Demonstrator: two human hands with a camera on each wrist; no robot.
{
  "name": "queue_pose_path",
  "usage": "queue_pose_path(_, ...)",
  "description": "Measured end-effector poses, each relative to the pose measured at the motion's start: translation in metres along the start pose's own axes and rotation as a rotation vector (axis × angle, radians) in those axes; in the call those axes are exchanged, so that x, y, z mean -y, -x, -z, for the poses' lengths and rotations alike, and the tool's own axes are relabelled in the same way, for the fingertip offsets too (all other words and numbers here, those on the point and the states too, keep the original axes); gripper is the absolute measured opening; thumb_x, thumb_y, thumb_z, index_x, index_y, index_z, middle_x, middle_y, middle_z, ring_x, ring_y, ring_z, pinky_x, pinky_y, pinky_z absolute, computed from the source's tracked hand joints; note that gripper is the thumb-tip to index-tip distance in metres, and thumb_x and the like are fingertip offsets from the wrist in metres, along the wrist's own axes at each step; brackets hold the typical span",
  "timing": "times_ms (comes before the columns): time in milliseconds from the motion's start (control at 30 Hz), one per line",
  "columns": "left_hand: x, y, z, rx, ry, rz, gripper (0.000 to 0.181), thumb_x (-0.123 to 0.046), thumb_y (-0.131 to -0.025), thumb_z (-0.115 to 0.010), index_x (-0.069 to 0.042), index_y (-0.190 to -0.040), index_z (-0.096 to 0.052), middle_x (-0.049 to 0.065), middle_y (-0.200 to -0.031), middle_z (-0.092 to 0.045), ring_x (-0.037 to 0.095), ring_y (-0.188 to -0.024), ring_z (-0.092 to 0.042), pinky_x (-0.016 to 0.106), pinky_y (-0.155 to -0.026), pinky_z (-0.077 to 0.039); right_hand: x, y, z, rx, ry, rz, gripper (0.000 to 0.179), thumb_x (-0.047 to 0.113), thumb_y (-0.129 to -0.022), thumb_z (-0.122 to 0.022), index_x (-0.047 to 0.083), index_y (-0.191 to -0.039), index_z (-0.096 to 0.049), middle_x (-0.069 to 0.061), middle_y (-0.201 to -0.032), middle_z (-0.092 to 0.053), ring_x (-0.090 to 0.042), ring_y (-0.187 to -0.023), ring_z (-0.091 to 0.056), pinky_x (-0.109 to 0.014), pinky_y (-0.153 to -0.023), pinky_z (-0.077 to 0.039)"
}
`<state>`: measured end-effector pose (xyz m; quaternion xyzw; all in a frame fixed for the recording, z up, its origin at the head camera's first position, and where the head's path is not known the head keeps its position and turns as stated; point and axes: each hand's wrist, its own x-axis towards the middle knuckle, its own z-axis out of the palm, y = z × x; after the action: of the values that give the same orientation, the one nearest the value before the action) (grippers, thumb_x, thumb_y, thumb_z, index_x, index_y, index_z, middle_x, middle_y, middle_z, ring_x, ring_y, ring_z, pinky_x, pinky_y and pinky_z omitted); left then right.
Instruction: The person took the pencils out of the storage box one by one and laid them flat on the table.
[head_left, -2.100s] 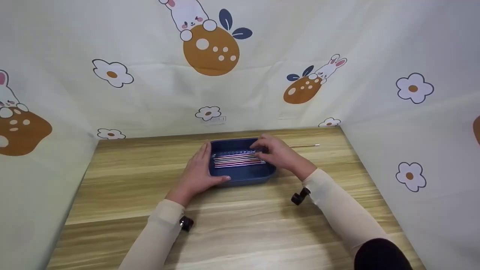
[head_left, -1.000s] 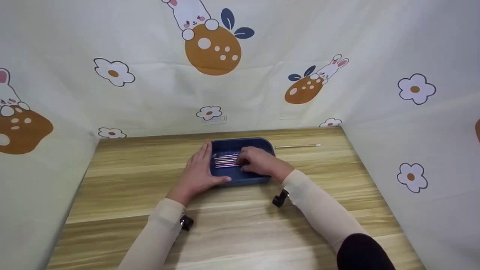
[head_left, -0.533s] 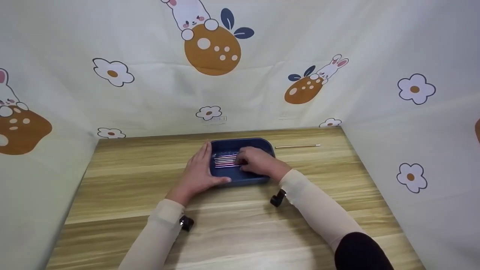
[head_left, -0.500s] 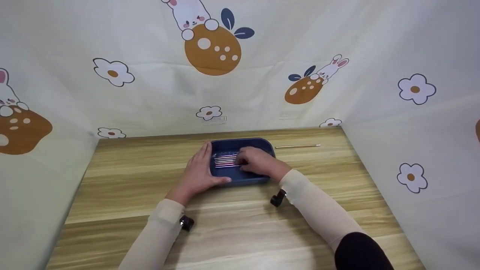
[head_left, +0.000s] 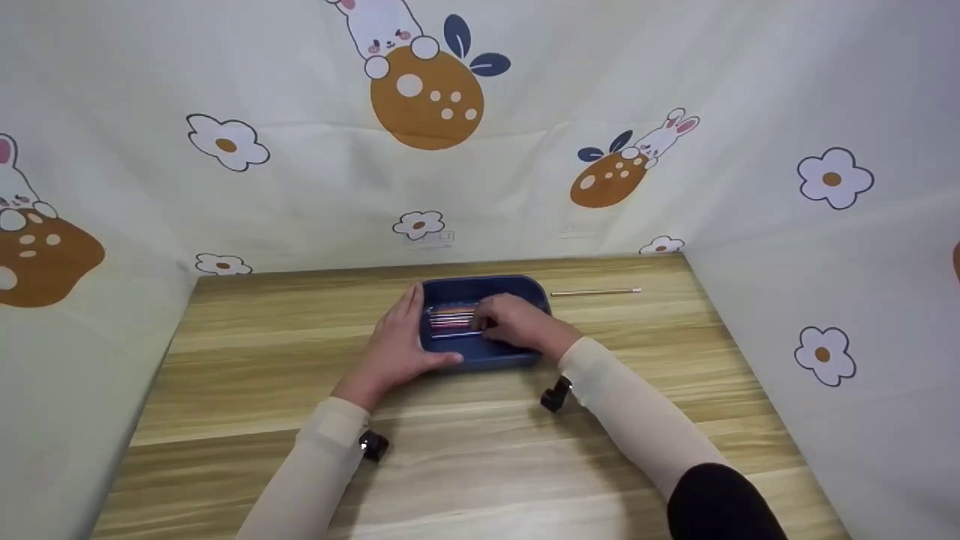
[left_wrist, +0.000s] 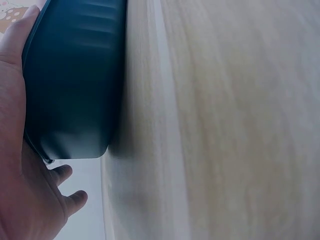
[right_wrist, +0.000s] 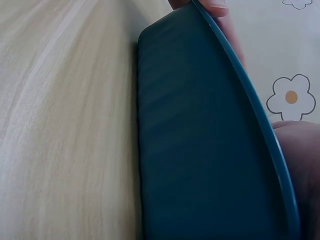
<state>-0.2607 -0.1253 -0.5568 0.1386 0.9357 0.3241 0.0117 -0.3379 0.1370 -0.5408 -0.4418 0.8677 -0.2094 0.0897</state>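
The dark blue tray [head_left: 476,361] is sitting flat toward the far side of the wood-grain table [head_left: 480,450], and a row of thin pencils [head_left: 450,325] in several colours is lying inside it, side by side. The nearest pencil [head_left: 454,335], dark and shiny, is lying slightly apart from the others.

The person's left grip [head_left: 394,341] is bracing the tray's left end: straight fingers are pressing along the outer wall, and the thumb is resting over the front rim. The right grip [head_left: 517,322] is dipping inside the tray, its fingers bending down over the pencils' right ends. Whether it is pinching one, I cannot tell.

That hand is blocking the view of those ends, and in both wrist views the tray's wall is hiding the pencils completely.

A loose pencil [head_left: 596,292], gold-brown with a white tip, is lying outside the tray, just beyond its right side. A pale cloth [head_left: 300,195] printed with rabbits and flowers is hanging behind and on both sides. Cream sleeves [head_left: 645,420] are covering the forearms, and small black devices [head_left: 556,394] are sitting at the wrists, above the table.
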Motion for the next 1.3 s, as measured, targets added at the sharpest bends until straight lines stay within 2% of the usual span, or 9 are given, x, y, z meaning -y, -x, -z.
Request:
queue_pose_path(300,0.003,-0.002,-0.002,-0.012,-0.002,-0.007,0.149,-0.072,-0.077,-0.092,0.002,-0.176,-0.009,0.026,-0.182,-0.012,0.048,-0.166,-0.019,0.067,-0.132,-0.02,-0.002,0.001,-0.002,-0.006,0.004,0.0,0.014,-0.002,-0.093,-0.079,0.003,-0.106,-0.082,-0.009,-0.103,-0.079,-0.026,-0.095,-0.072,-0.045,-0.092,-0.058)
queue_pose_path(600,0.0,0.0,-0.001,0.005,0.009,0.011,0.15,-0.073,-0.077,-0.092,-0.002,-0.177,-0.006,0.024,-0.183,-0.01,0.044,-0.167,-0.017,0.064,-0.133,-0.02,-0.002,0.002,-0.003,-0.007,0.033,0.014,0.018,-0.002,-0.089,-0.078,0.004,-0.106,-0.081,-0.009,-0.101,-0.076,-0.025,-0.093,-0.07,-0.042,-0.087,-0.059)
queue_pose_path(967,0.0,0.0,-0.001,-0.007,0.023,-0.009,0.148,-0.069,-0.078,-0.093,0.001,-0.176,-0.007,0.024,-0.183,-0.01,0.046,-0.167,-0.016,0.067,-0.132,-0.02,0.006,0.002,0.007,-0.025,0.026,0.037,0.017,0.002,-0.089,-0.078,0.005,-0.106,-0.08,-0.007,-0.1,-0.073,-0.024,-0.092,-0.067,-0.041,-0.086,-0.058)
queue_pose_path(1100,0.0,0.0,-0.001,-0.008,0.02,-0.012,0.149,-0.07,-0.078,-0.093,0.001,-0.176,-0.006,0.023,-0.184,-0.009,0.045,-0.167,-0.016,0.066,-0.132,-0.02,-0.003,0.0,0.006,-0.048,0.027,0.065,0.015,0.006,-0.089,-0.078,0.007,-0.104,-0.079,-0.003,-0.097,-0.07,-0.02,-0.088,-0.066,-0.037,-0.082,-0.058)
queue_pose_path(1300,0.002,0.0,-0.002,-0.012,0.027,-0.011,0.148,-0.07,-0.078,-0.092,0.001,-0.176,-0.007,0.025,-0.183,-0.01,0.048,-0.167,-0.017,0.067,-0.132,-0.018,0.001,0.002,0.013,-0.028,0.034,0.042,0.016,0.006,-0.092,-0.079,0.006,-0.108,-0.081,-0.007,-0.101,-0.072,-0.023,-0.092,-0.067,-0.041,-0.085,-0.059)
